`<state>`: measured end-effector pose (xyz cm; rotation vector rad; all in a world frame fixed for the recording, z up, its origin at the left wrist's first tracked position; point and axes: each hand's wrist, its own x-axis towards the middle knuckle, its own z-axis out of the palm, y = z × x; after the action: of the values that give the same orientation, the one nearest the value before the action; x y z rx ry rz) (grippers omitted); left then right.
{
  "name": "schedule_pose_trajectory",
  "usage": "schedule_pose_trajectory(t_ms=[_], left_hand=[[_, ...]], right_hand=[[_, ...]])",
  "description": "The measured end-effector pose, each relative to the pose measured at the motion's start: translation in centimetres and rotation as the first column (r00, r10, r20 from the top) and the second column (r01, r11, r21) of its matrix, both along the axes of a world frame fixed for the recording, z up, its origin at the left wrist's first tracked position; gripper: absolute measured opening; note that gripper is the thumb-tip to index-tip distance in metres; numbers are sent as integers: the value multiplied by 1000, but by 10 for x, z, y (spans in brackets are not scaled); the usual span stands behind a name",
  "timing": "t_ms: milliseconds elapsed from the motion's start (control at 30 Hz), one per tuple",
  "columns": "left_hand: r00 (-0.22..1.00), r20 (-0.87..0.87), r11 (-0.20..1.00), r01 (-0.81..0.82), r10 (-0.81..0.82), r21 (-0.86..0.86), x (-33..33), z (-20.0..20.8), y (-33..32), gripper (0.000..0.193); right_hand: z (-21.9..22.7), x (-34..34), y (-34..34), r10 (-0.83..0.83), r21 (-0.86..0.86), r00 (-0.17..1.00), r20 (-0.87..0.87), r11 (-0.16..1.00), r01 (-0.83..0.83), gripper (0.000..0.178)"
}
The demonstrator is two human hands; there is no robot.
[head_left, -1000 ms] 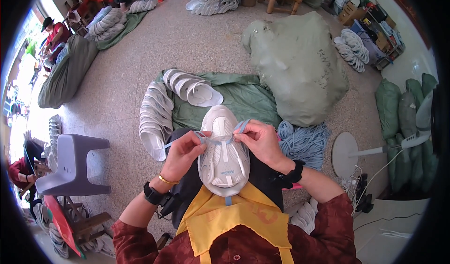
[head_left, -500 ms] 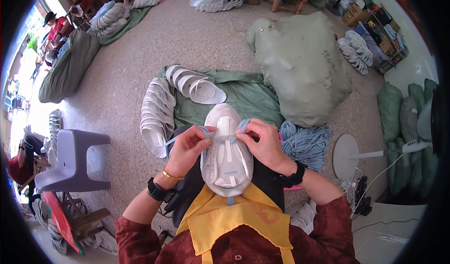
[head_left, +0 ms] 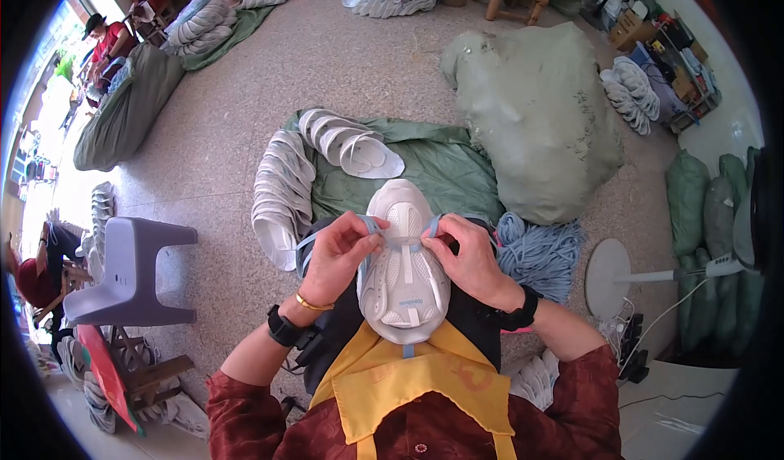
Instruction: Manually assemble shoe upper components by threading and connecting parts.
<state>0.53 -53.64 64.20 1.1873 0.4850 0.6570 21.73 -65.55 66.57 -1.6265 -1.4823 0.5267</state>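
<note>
A white shoe upper (head_left: 406, 288) lies on my lap over a yellow apron (head_left: 400, 407), its toe pointing away from me. One light blue shoelace (head_left: 402, 240) runs across it near the toe end of the lacing. At the left edge of the upper, my left hand (head_left: 339, 257) pinches one side of the lace between thumb and fingertips. The other side is gripped by my right hand (head_left: 471, 260) at the right edge, thumb against forefinger. Part of the lace hangs past the left hand's knuckles; its tips are hard to make out.
Rows of white shoe uppers (head_left: 282, 199) rest on a green sheet (head_left: 441, 162) ahead. Light blue laces (head_left: 539, 256) are heaped to the right, below a big pale green sack (head_left: 535, 125). A grey plastic chair (head_left: 131, 272) stands left; a fan (head_left: 608, 276) lies right. Other people sit far left.
The whole view has shifted slightly. Both hands keep their pinch on the lace, and the left hand sits a little closer to the upper, with its lace end more bunched.
</note>
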Motion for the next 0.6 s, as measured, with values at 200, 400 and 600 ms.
schedule_pose_trajectory(t_ms=[200, 400, 600], left_hand=[[1000, -10, 1000, -14, 14, -1, 2, -1, 0, 8], [1000, 7, 1000, -20, 20, -6, 4, 0, -1, 8], [1000, 1, 1000, -26, 26, -2, 5, 1, -2, 9]], right_hand=[[0, 0, 0, -1, 4, 1000, -20, 1000, 1, 11], [0, 1, -1, -7, -7, 1000, -26, 1000, 7, 10], [-1, 2, -1, -5, 16, 1000, -26, 1000, 6, 10]])
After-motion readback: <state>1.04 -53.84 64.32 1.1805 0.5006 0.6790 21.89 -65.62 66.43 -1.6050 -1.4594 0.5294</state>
